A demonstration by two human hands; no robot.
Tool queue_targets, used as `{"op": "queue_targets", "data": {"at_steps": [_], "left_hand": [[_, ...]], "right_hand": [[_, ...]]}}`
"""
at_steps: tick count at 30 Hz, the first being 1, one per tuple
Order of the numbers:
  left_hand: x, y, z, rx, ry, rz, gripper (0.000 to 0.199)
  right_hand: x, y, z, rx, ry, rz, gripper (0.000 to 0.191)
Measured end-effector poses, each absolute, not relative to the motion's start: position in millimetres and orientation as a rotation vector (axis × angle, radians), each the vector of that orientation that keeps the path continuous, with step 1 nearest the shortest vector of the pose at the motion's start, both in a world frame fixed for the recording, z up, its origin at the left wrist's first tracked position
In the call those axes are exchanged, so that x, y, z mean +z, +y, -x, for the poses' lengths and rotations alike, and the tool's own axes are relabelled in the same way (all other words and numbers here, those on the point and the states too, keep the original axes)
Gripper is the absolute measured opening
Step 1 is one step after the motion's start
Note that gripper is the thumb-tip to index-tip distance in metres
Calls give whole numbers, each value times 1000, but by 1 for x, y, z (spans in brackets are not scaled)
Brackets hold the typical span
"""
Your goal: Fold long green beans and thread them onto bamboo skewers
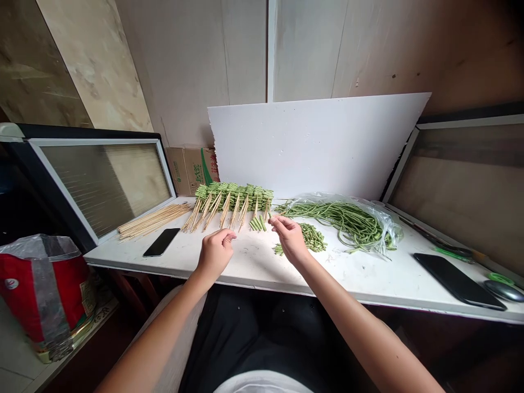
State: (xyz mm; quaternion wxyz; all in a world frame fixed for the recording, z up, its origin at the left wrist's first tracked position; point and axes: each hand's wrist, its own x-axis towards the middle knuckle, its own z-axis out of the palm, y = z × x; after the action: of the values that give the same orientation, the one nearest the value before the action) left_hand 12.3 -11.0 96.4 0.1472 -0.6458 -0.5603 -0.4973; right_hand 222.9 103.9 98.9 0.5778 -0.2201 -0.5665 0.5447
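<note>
My left hand is closed above the front of the white table, thumb against curled fingers; what it holds, if anything, cannot be made out. My right hand pinches a short green bean piece at its fingertips, close to the end of the skewered rows. Below and between the hands lie a few cut bean pieces. Behind them, skewered green beans are stacked, their bare stick ends pointing toward me. A pile of cut bean pieces is partly hidden by my right hand.
Loose wooden skewers and a phone lie left on the table. Long beans in clear plastic lie right, beyond them a black phone and a mouse. A white board stands behind.
</note>
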Motion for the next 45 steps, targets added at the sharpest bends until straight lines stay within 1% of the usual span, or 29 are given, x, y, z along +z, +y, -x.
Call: {"op": "queue_targets", "data": {"at_steps": [5, 12, 17, 19, 21, 24, 26, 30, 37, 43, 45], "left_hand": [[99, -13, -14, -1400, -1573, 1828, 25], [93, -11, -16, -1397, -1553, 1826, 25], [94, -9, -11, -1410, -1613, 1849, 23], [94, -8, -8, -1434, -1667, 1852, 22], [94, -6, -4, -1449, -1717, 1849, 22], [93, -4, 0, -1451, -1769, 1854, 22], [92, -4, 1, -1445, -1782, 1867, 21], [92, -3, 0, -1436, -1786, 1905, 22], [90, -3, -1, -1437, -1803, 1955, 22], [86, 0, 1, -1449, -1789, 1979, 21], [85, 1, 1, -1450, -1782, 1976, 20]], "right_hand": [[95, 100, -218, 1296, -1324, 498, 27], [92, 93, -211, 1304, -1366, 519, 32], [103, 106, -230, 1262, -1556, 517, 33], [107, 116, -244, 1159, -1736, 540, 35], [106, 128, -258, 950, -1949, 617, 33], [95, 148, -274, 548, -2255, 861, 21], [86, 157, -280, 384, -2422, 1032, 13], [76, 163, -282, 276, -2594, 1200, 12], [73, 161, -281, 197, -2648, 1169, 16], [67, 163, -280, -99, -2613, 1158, 24], [67, 165, -281, -120, -2594, 1159, 23]]}}
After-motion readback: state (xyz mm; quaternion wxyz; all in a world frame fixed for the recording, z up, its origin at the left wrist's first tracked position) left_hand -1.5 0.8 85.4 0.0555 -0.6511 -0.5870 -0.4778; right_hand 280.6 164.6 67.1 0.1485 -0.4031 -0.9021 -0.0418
